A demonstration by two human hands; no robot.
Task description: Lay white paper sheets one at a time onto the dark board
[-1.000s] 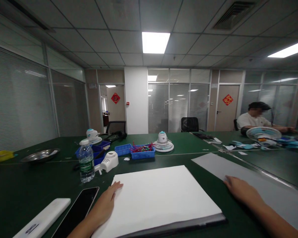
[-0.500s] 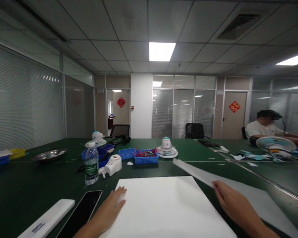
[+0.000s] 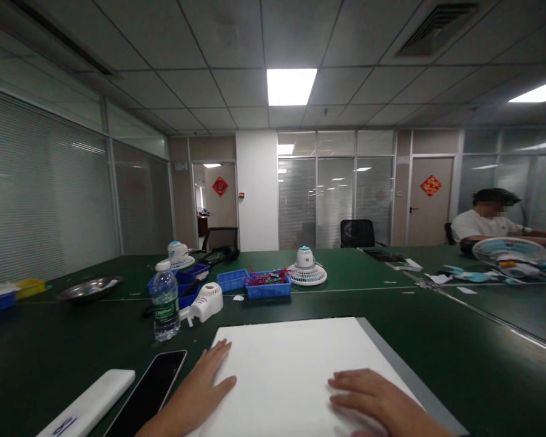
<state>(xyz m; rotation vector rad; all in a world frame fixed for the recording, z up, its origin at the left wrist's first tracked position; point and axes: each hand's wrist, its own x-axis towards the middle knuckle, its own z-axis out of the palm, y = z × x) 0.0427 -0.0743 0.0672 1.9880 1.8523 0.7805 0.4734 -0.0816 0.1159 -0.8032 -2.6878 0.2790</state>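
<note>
A large white sheet of paper (image 3: pixel 282 364) lies flat on the green table in front of me. Over its left edge rests my left hand (image 3: pixel 208 376), open, the thumb apart from the other fingers. My right hand (image 3: pixel 364 391) is over the right part of the sheet, open with fingers stretched and nothing held; whether it presses on the paper I cannot tell. A greyish strip (image 3: pixel 386 349) shows along the sheet's right edge. Left of my left hand lie a dark-screened phone (image 3: pixel 150 388) and a long white case with marks on it (image 3: pixel 91 400).
A water bottle (image 3: pixel 165 303) stands at the left, near a white fan part (image 3: pixel 208 301). Behind the paper are a blue tray of wires (image 3: pixel 268 291) and a small white fan (image 3: pixel 306 267). A metal dish (image 3: pixel 89 289) lies far left. Another person (image 3: pixel 486 221) sits far right.
The right hand has let go of the raised sheet at the right and moved left over the white paper. That sheet no longer stands out at the right. The left hand stays nearly in place.
</note>
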